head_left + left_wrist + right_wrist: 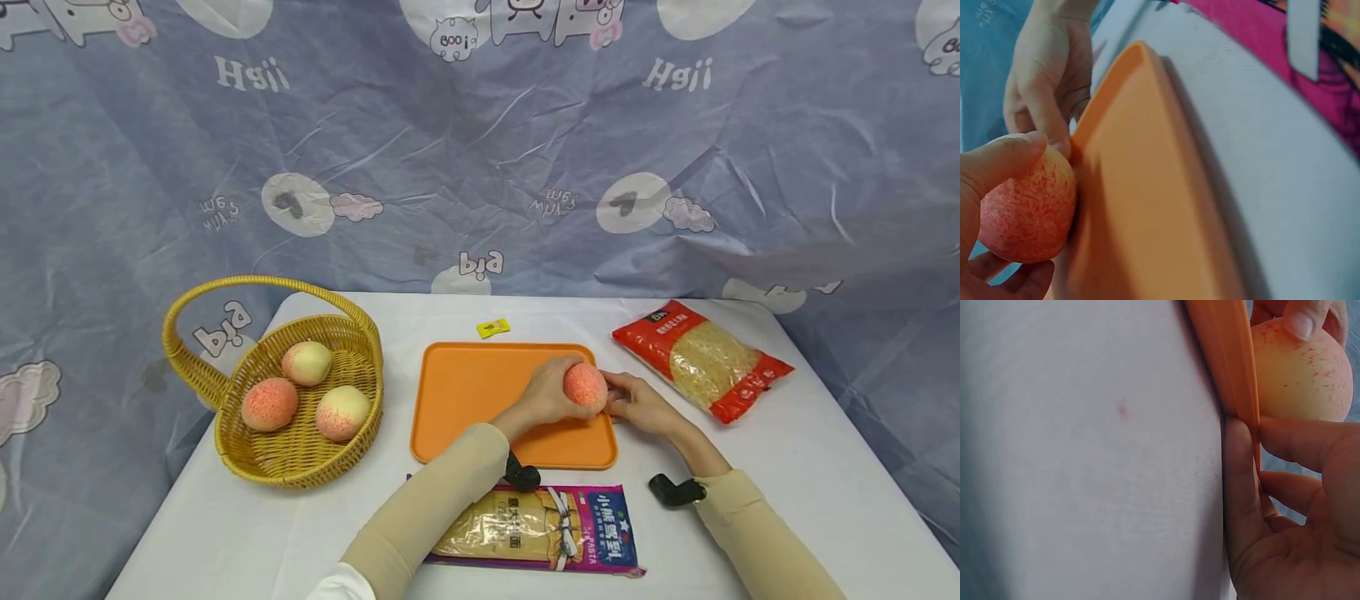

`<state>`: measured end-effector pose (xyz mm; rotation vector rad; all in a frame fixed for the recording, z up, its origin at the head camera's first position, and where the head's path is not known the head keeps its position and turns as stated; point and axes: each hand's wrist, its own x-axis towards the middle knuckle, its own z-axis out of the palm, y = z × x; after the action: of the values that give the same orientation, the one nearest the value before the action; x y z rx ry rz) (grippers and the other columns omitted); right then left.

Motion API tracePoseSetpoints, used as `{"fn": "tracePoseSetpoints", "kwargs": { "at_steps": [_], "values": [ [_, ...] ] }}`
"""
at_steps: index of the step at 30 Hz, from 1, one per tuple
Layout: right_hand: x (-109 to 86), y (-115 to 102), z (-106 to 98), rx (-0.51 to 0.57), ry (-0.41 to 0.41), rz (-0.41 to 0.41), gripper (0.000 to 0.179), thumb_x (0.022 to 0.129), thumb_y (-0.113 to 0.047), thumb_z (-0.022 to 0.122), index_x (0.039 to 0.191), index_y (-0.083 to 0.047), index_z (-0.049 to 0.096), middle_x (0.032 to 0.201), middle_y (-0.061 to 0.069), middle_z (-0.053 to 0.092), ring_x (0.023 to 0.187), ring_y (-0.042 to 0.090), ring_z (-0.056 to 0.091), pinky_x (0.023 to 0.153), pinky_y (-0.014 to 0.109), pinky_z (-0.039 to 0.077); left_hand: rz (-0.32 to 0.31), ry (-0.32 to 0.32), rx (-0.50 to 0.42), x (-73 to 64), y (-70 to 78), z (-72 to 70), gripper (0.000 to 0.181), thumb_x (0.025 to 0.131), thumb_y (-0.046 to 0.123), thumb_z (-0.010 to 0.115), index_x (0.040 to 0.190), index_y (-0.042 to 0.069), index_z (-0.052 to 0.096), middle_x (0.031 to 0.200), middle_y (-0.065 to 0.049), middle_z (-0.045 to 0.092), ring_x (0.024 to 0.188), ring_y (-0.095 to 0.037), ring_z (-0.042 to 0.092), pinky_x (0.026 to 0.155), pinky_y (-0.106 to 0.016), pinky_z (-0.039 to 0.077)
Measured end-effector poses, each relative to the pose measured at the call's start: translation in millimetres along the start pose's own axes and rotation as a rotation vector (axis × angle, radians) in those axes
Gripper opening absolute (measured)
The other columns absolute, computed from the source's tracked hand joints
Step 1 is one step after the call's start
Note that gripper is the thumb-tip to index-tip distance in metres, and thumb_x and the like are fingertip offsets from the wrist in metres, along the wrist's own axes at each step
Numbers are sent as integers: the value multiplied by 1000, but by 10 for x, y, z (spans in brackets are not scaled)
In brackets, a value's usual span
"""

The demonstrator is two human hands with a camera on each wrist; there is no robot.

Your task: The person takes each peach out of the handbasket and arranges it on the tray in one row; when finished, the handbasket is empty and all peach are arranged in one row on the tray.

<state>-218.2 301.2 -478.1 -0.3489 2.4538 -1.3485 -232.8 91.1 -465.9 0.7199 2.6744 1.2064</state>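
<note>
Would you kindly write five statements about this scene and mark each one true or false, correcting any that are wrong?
1. The left hand holds a peach. True.
2. The right hand grips the basket's handle. False: the right hand pinches the edge of the orange tray.
3. Three peaches lie in the wicker basket. True.
4. The red bag lies inside the tray. False: the red bag lies on the white table, to the right of the tray.
5. The small yellow packet lies just beyond the tray's far edge. True.
</note>
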Motion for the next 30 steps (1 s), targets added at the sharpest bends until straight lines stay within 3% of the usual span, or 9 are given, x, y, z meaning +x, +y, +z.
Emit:
{"fn": "tracePoseSetpoints", "kwargs": {
  "at_steps": [9,17,21,25,28,30],
  "values": [
    [16,-17,39,-15,-1,-10,60,92,-3,58,147,7,35,112,22,55,93,23,55,73,24,57,5,-28,0,-53,-29,-25,94,66,30,91,144,12,43,138,-5,52,122,-20,50,105,-34,43],
    [16,-44,25,2,-11,-5,61,92,-2,57,148,8,32,116,24,53,95,24,55,72,25,57,39,3,-5,-279,31,-261,89,69,31,89,144,13,45,141,-5,51,121,-22,53,100,-34,46],
    [6,-14,-1,-13,-8,3,61,92,-1,56,148,8,32,114,23,53,96,25,55,73,25,57,99,12,-19,-538,181,-450,83,71,27,87,143,13,47,138,-5,53,117,-22,56,95,-29,47],
    [-7,0,-4,-16,-10,-9,62,92,-2,57,148,8,32,115,23,54,96,26,54,73,24,57,194,34,-58,-915,285,-709,76,73,27,85,140,16,51,136,-2,55,114,-18,56,90,-25,51],
    [-1,3,-10,0,-11,-26,62,92,-2,58,147,9,32,113,24,54,94,22,55,73,25,57,263,104,-114,-1226,268,-945,70,74,25,85,136,16,55,133,0,58,113,-16,56,88,-25,52],
    [8,16,-11,13,-17,-34,62,92,-1,58,147,10,32,111,24,54,92,20,56,72,25,58,293,186,-162,-1431,210,-1121,66,73,21,86,132,14,58,128,-1,61,111,-19,57,86,-26,53]
  ]
}}
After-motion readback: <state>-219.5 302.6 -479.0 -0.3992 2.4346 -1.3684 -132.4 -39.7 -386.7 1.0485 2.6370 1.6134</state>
